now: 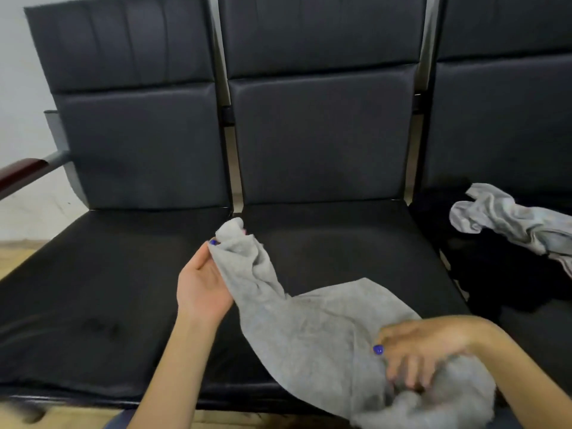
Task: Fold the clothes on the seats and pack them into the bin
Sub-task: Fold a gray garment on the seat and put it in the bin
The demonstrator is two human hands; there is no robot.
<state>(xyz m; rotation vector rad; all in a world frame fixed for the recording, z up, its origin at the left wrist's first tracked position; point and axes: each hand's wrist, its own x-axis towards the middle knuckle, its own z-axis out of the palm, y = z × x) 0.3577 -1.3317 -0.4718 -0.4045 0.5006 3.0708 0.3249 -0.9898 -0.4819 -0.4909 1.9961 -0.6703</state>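
Grey garment (312,329) stretched btwn left hand (201,286), right hand (424,354).

1. Three black padded seats (325,144) stand in a row, with a gap between the backrests.
2. A grey garment (312,332) lies across the front half of the middle seat and hangs over its front edge.
3. The left hand (202,283), palm up, grips one end of the grey garment near the rear left corner of the middle seat.
4. The right hand (418,351) presses down on the bunched end of the garment at the seat's front right corner, fingers curled into the cloth.
5. A light grey cloth (507,221) lies crumpled on dark clothes (495,274) on the right seat.
6. A dark red armrest (21,173) shows at the left edge.
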